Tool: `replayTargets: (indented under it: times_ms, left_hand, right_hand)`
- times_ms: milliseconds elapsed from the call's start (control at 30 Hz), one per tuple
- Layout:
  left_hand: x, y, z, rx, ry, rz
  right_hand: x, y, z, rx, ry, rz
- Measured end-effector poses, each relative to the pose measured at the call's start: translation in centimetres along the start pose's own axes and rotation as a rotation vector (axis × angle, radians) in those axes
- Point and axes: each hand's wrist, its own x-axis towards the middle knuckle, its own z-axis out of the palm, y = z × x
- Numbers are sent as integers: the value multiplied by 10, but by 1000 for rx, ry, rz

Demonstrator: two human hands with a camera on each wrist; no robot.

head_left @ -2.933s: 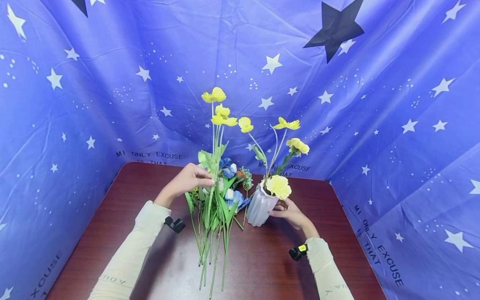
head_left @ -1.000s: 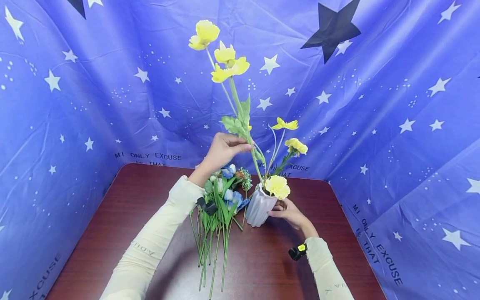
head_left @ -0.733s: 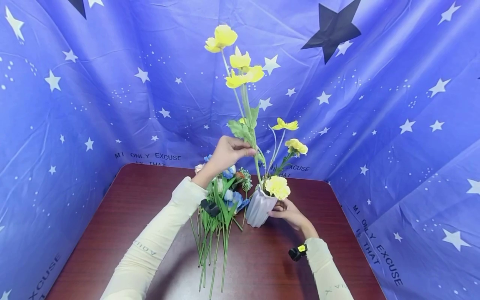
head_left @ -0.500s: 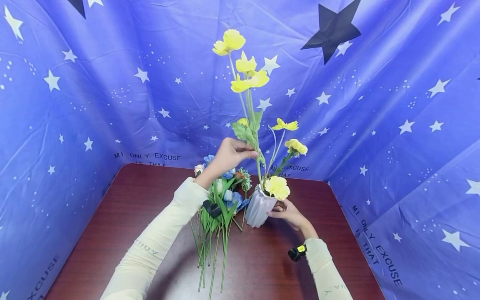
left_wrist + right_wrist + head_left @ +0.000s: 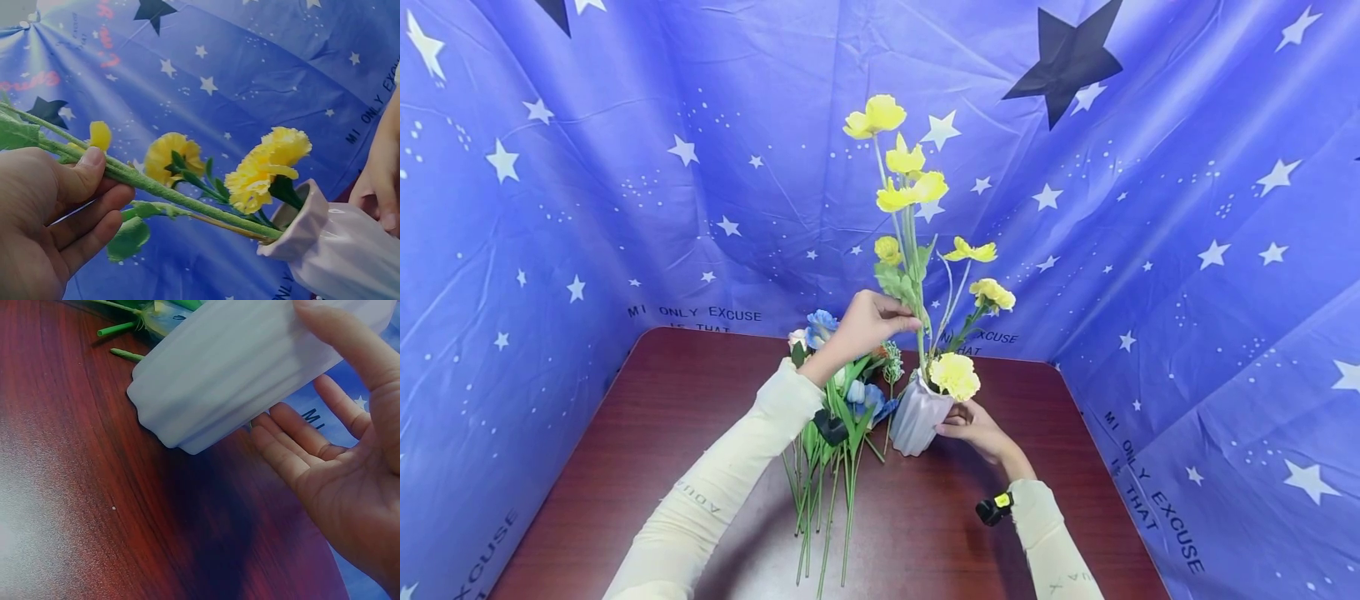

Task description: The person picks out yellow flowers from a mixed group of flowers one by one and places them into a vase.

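Note:
My left hand (image 5: 874,323) pinches the green stem (image 5: 169,190) of a tall yellow flower spray (image 5: 904,158) between thumb and fingers. The stem's lower end goes into the mouth of a white fluted vase (image 5: 920,417) and is hidden inside. With thumb on one side and fingers on the other, my right hand (image 5: 350,469) holds the vase on its right side. In the vase are a yellow carnation (image 5: 955,376) at the rim, another carnation (image 5: 992,293) above it, and thin-stemmed yellow blooms (image 5: 970,250).
Left of the vase lies a pile of blue, white and other flowers (image 5: 857,400), partly behind my left wrist, stems toward the near edge. All stands on a dark red-brown table (image 5: 700,417). A blue star-printed cloth (image 5: 760,108) surrounds the table's back and sides.
My left hand has lifted the yellow spray off the pile, carried it right over the vase, and lowered its stem into the mouth. The right hand has stayed on the vase.

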Motion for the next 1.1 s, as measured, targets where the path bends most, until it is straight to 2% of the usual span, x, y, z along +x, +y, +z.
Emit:
replayTargets:
  times_ms: [200,333,433,767,1100]
  left_hand:
    - [0,-5,10,93,-21,-27]
    - [0,-8,17,172,-32,-8]
    - [-1,-11,21,198,-47,-3]
    - [-3,-19,33,250,-92,-36]
    - [-3,-22,38,263,-115,8]
  right_hand:
    - [0,-1,2,7,14,6]
    - [1,-3,3,1,9,-7]
    - [2,-3,4,-3,0,-26]
    - [3,-3,4,-10,-17,-56]
    - [6,-2,2,-7,-49,-88]
